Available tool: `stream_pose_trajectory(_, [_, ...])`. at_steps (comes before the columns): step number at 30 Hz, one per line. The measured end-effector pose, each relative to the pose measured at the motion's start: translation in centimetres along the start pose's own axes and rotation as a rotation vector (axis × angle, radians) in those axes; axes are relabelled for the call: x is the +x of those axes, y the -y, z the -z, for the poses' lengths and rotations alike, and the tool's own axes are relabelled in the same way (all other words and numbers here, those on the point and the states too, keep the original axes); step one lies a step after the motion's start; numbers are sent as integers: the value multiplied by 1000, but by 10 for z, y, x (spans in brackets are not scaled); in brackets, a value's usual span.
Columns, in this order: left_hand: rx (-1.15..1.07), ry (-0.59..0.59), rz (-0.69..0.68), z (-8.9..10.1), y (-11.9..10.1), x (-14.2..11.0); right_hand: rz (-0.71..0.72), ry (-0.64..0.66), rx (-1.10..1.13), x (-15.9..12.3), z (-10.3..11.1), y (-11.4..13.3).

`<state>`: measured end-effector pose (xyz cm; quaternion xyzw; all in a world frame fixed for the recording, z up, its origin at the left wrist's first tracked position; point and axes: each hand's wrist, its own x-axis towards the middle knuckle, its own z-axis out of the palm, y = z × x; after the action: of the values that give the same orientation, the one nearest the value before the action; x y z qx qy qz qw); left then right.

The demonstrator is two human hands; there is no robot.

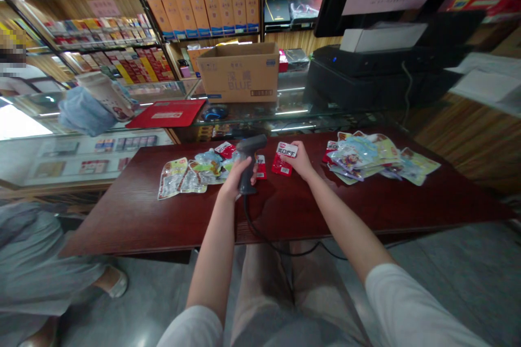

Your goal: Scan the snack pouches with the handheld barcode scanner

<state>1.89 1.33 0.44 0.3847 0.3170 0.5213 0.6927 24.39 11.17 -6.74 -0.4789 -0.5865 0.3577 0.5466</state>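
Note:
Wrapped round the handle of a black barcode scanner (246, 176) is my left hand (235, 178); the scanner's head points right and its cable hangs over the table's front edge. My right hand (300, 160) grips a small red-and-white snack packet (281, 167) just above the tabletop or touching it; I cannot tell which. Behind the scanner, another red packet (261, 167) shows in part. Several clear and colourful snack packets (191, 175) lie left of my left hand. To the right of my right hand is a heap of colourful packets (360, 154), with a red one at its left edge.
The dark red wooden table (280, 211) stands before a glass counter. On the counter are a cardboard box (240, 78), a red folder (166, 114), a mouse (215, 113), a blue cloth (86, 111) and a black printer-like machine (358, 81). A seated person's leg (44, 260) is at left.

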Motion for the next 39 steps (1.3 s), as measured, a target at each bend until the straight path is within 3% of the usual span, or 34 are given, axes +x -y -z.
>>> stream_pose_trajectory(7, [145, 151, 32, -13, 15, 2, -45, -196, 114, 17, 32, -6])
stream_pose_trajectory(12, [214, 196, 85, -21, 23, 2, -55, -259, 153, 26, 50, -7])
stream_pose_trajectory(21, [302, 224, 133, -32, 28, -2, -78, -310, 97, 24, 54, 4])
stream_pose_trajectory(28, [300, 231, 150, -33, 29, -4, -5, -291, 56, 23, 54, 3])
stream_pose_trajectory(35, [270, 208, 103, -34, 28, -3, -45, -337, 39, 25, 57, 5])
stream_pose_trajectory(39, [258, 210, 86, -34, 25, -4, -19, -377, -20, 29, 69, 5])
